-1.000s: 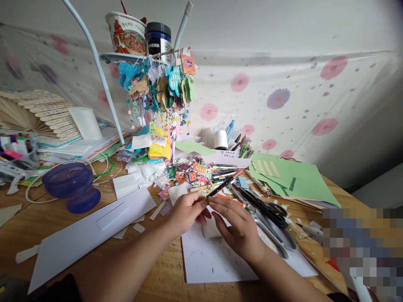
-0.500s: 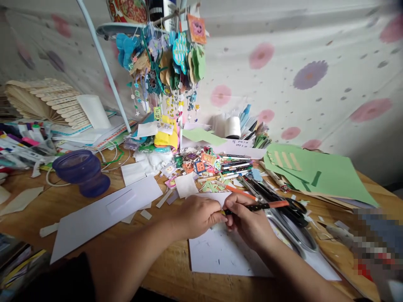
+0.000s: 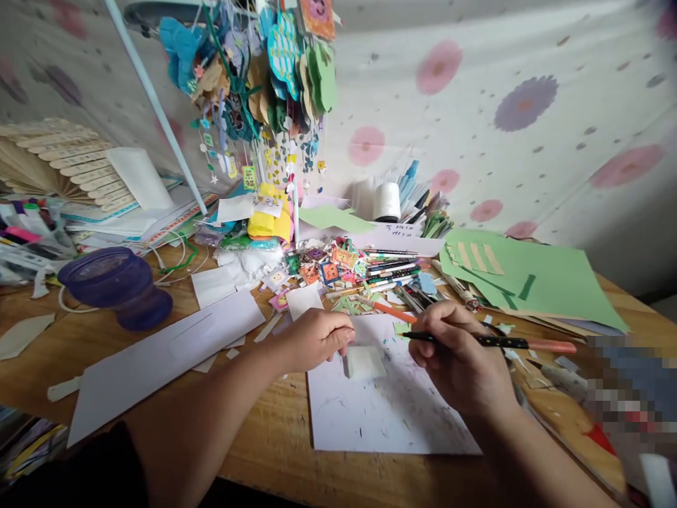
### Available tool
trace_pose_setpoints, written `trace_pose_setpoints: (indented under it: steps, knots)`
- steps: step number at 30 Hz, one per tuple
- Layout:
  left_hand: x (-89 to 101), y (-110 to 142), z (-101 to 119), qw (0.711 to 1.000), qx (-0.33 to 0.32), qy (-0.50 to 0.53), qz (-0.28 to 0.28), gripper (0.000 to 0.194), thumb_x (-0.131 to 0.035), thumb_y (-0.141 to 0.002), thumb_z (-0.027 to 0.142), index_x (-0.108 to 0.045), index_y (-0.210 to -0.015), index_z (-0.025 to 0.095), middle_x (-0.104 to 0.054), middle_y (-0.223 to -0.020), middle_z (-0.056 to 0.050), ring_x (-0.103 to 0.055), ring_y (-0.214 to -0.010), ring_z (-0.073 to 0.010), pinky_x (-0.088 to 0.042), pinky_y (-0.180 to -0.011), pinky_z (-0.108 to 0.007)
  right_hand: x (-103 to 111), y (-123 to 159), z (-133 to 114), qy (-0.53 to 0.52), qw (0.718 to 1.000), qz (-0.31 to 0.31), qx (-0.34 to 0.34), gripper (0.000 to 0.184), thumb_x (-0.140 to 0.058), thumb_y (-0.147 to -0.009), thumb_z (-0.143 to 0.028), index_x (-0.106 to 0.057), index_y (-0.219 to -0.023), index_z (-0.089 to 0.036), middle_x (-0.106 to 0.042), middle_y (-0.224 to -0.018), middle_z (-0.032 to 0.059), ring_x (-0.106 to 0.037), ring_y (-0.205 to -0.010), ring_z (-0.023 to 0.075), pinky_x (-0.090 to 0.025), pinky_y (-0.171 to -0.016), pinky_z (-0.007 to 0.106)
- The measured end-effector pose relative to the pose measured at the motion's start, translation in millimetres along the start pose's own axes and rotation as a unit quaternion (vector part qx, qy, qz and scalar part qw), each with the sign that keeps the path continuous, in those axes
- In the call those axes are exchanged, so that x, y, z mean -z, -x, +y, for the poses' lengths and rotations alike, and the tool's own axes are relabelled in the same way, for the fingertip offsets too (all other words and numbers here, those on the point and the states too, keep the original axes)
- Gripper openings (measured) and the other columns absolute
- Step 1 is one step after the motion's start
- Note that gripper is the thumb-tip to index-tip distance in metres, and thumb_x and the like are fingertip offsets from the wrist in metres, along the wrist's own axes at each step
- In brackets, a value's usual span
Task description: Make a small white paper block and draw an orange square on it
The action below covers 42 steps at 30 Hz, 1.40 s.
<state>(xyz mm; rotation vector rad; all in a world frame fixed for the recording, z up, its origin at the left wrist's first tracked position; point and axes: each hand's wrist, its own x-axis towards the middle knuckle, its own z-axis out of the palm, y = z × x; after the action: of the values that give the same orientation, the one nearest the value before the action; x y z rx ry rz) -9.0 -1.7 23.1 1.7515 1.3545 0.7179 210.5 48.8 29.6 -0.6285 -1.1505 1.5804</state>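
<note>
1. Plainly, the work looks early: the small white paper square [image 3: 364,361] lies blank on the white sheet [image 3: 391,416], with no line or mark that I can make out on it.
2. The left hand [image 3: 316,340] is loosely curled, fingertips resting on the sheet just beside the square's left edge, pinching nothing.
3. The right hand [image 3: 459,356] is closed around a black pencil with an orange end [image 3: 491,341], gripped near the tip; the tip hovers above the sheet, right of the square, apart from it.
4. What seems left is any marking on the square itself.
5. The square looks pale, slightly thick, with soft corners, lying flat near the sheet's upper middle, on the wooden table [image 3: 275,451].
6. Behind lies a heap of coloured paper cutouts [image 3: 328,271].
</note>
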Motion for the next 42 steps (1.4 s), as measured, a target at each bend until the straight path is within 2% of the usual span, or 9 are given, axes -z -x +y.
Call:
trace_pose_setpoints:
  steps: [2, 5, 8, 11, 14, 19, 26, 33, 42]
  knots:
    - [-4.5, -1.9, -0.4, 0.999, 0.006, -0.033, 0.023, 0.025, -0.04, -0.089, 0.024, -0.064, -0.09, 0.02, -0.067, -0.076, -0.001, -0.057, -0.062, -0.0132, -0.041, -0.062, -0.025, -1.8, 5.2, 9.7, 0.01, 0.999, 0.008, -0.034, 0.021, -0.072, -0.07, -0.025, -0.054, -0.06, -0.02, -0.051, -0.049, -0.0053, -0.045, -0.04, 0.0086, -0.038, -0.039, 0.021]
    - [-7.7, -1.4, 3.3, 0.995, 0.003, -0.089, 0.041, 0.025, -0.04, -0.087, 0.019, -0.065, -0.088, 0.021, -0.067, -0.086, -0.002, -0.06, -0.079, -0.0169, -0.042, -0.072, -0.028, -1.1, 11.0, 32.5, 0.057, 0.996, 0.029, -0.066, 0.027, -0.074, -0.072, -0.026, -0.051, -0.059, -0.02, -0.047, -0.046, -0.0066, -0.044, -0.039, 0.0084, -0.035, -0.039, 0.021]
    - [-8.8, 2.6, 8.4, 0.99, 0.023, -0.139, 0.019, 0.019, -0.054, -0.084, 0.035, -0.063, -0.093, 0.021, -0.066, -0.095, -0.003, -0.06, -0.083, -0.0202, -0.043, -0.071, -0.03, 2.7, 14.2, 52.2, 0.118, 0.99, 0.025, -0.078, 0.029, -0.072, -0.078, -0.033, -0.051, -0.063, -0.021, -0.047, -0.047, -0.0066, -0.043, -0.04, 0.0087, -0.034, -0.04, 0.022]
    - [-13.1, 6.9, 10.8, 0.978, 0.032, -0.207, -0.016, 0.046, -0.07, -0.069, 0.052, -0.059, -0.101, 0.022, -0.064, -0.106, -0.006, -0.06, -0.093, -0.0271, -0.044, -0.074, -0.034, 4.4, 15.1, 59.9, 0.138, 0.988, 0.022, -0.068, 0.03, -0.071, -0.08, -0.037, -0.05, -0.066, -0.021, -0.047, -0.049, -0.0067, -0.041, -0.041, 0.009, -0.035, -0.041, 0.023]
    - [-19.3, 8.7, 11.5, 0.962, 0.034, -0.269, -0.041, 0.052, -0.073, -0.064, 0.055, -0.056, -0.102, 0.022, -0.062, -0.106, -0.008, -0.059, -0.099, -0.032, -0.045, -0.08, -0.039, 4.1, 13.9, 59.3, 0.138, 0.989, 0.024, -0.045, 0.027, -0.071, -0.08, -0.033, -0.05, -0.068, -0.021, -0.048, -0.052, -0.0071, -0.042, -0.042, 0.0083, -0.033, -0.041, 0.022]
    - [-24.3, 9.0, 15.4, 0.949, 0.056, -0.306, -0.047, 0.043, -0.072, -0.067, 0.046, -0.053, -0.096, 0.021, -0.061, -0.101, -0.007, -0.061, -0.094, -0.031, -0.046, -0.078, -0.04, 5.2, 12.0, 58.1, 0.151, 0.988, 0.019, -0.038, 0.025, -0.072, -0.075, -0.024, -0.05, -0.065, -0.021, -0.049, -0.053, -0.0066, -0.043, -0.044, 0.0083, -0.031, -0.042, 0.022]
    - [-27.6, 7.2, 12.3, 0.953, 0.053, -0.296, -0.038, 0.038, -0.072, -0.068, 0.042, -0.052, -0.092, 0.021, -0.061, -0.097, -0.006, -0.06, -0.095, -0.0298, -0.045, -0.079, -0.038, 7.7, 13.5, 56.9, 0.227, 0.973, 0.02, -0.022, 0.027, -0.067, -0.079, -0.026, -0.047, -0.061, -0.021, -0.045, -0.051, -0.0067, -0.041, -0.045, 0.0094, -0.032, -0.045, 0.024]
    - [-30.0, 6.2, 10.9, 0.954, 0.052, -0.295, -0.027, 0.034, -0.07, -0.071, 0.043, -0.052, -0.089, 0.021, -0.061, -0.093, -0.006, -0.061, -0.092, -0.0301, -0.044, -0.08, -0.039, 3.8, 14.2, 51.8, 0.335, 0.942, 0.005, 0.011, 0.029, -0.066, -0.081, -0.029, -0.048, -0.06, -0.022, -0.046, -0.051, -0.0055, -0.041, -0.046, 0.01, -0.03, -0.046, 0.025]
    - [-31.8, 5.4, 10.2, 0.962, 0.063, -0.267, -0.015, 0.029, -0.069, -0.072, 0.039, -0.052, -0.087, 0.021, -0.061, -0.091, -0.006, -0.061, -0.092, -0.0306, -0.044, -0.08, -0.04, 0.7, 12.9, 48.0, 0.381, 0.924, -0.031, 0.013, 0.029, -0.066, -0.078, -0.027, -0.047, -0.057, -0.021, -0.043, -0.049, -0.0059, -0.036, -0.046, 0.0092, -0.028, -0.044, 0.025]
